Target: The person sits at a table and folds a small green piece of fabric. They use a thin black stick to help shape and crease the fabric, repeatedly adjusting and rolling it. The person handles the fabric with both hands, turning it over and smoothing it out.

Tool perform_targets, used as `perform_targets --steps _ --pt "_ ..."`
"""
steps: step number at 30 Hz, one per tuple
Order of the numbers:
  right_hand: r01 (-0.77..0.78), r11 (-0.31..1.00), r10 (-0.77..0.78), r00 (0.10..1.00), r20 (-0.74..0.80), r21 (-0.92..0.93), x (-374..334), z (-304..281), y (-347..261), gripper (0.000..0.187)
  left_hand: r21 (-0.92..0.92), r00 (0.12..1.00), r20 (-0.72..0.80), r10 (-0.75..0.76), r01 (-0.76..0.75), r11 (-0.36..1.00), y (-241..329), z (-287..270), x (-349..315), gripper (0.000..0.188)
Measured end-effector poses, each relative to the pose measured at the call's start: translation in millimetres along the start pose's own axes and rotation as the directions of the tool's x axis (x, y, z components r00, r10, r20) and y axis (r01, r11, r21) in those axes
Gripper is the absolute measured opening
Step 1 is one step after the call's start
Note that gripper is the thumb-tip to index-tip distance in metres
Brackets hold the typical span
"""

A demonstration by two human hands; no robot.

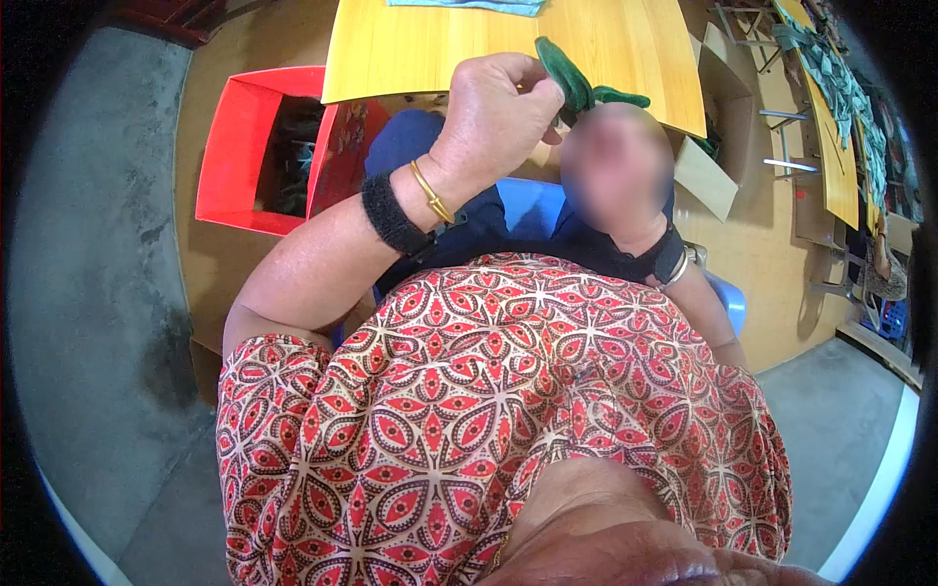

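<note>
My left hand [503, 112] is raised over my lap, just in front of the table edge. Its thumb and fingers pinch a dark green, velvety fabric piece [567, 76]. A narrow part of the green fabric stretches right, above my right hand [618, 171]. That hand is close beside the left one, but a blur covers its fingers, so its grip is hidden. The join between the two green parts is also hard to see.
A yellow wooden table [440, 44] is ahead, with pale blue cloth [469, 4] at its far edge. A red box [232, 146] stands left, an open cardboard box [708, 181] right. Teal cloth [831, 73] lies on another table. Blue seat [532, 205] shows beneath me.
</note>
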State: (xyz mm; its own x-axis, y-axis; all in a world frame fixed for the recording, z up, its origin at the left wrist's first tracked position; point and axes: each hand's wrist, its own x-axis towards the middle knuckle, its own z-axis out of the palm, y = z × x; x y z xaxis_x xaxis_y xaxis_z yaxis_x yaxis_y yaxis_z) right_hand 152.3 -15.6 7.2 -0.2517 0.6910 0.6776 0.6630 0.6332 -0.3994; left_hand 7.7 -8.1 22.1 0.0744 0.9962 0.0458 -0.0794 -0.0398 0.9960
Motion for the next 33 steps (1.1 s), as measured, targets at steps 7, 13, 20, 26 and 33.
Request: perform_targets --steps 7,13,20,26,33 --pt "0.052 0.997 -0.049 0.998 0.047 -0.053 2.0 -2.0 2.2 0.015 -0.027 0.997 0.001 -0.072 0.072 0.997 2.8 -2.3 1.4 0.014" --pt "0.058 0.998 -0.056 0.997 0.049 -0.04 2.8 2.0 0.8 0.017 -0.199 0.993 -0.089 -0.074 0.055 0.978 -0.3 -1.0 4.5 0.014" --pt "0.013 0.999 -0.013 1.0 0.003 -0.035 2.2 4.4 5.2 0.016 -0.044 0.994 -0.095 -0.058 0.054 0.998 1.5 -3.2 6.1 0.015" --pt "0.028 0.999 -0.028 0.999 0.019 -0.031 -0.2 3.3 1.6 0.014 0.012 0.997 -0.079 -0.027 0.028 1.0 0.6 -2.1 3.1 0.019" --pt "0.08 0.992 -0.076 0.996 0.05 -0.098 2.6 -0.7 5.0 0.013 -0.138 0.997 -0.023 -0.078 0.074 0.988 -3.2 -2.7 3.6 0.016"
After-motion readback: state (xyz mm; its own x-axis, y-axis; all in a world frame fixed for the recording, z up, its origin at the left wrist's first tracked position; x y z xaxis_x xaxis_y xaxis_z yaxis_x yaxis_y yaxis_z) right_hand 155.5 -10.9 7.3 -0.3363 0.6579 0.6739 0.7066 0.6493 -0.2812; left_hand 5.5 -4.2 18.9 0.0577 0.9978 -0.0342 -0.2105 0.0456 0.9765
